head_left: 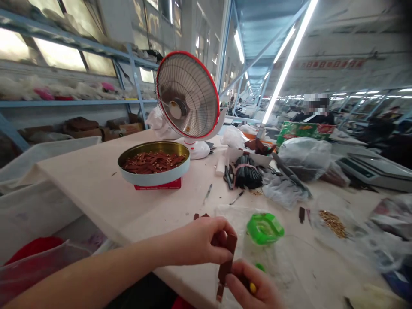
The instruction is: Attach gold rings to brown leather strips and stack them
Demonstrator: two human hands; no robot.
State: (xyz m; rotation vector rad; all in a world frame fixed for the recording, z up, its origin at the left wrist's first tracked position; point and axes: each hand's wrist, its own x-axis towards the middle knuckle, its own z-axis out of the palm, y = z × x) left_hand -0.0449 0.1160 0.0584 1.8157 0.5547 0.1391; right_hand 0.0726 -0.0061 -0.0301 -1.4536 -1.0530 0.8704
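Observation:
My left hand (212, 242) is closed, pinching the upper part of a flat brown leather-like strip (225, 268) between thumb and fingers. At the strip's lower part, the thumb and fingers of my right hand (254, 287) are closed on it. A small yellow piece (252, 288) shows between the right fingers, and a bit of green (260, 267) lies just behind them; what these belong to is hidden. Just beyond my hands sits a translucent green dish (265, 228). More brown pieces (201, 216) lie behind my left wrist, partly covered by it.
On the pale table (80, 171), a round tin (154, 175) of brown pieces rests on a red box (157, 186). Behind it stands a round heater (188, 96). Pens (207, 194), a black bundle (247, 171), brass-coloured parts (333, 223), plastic bags (304, 156) and a scale (376, 169) lie rightward.

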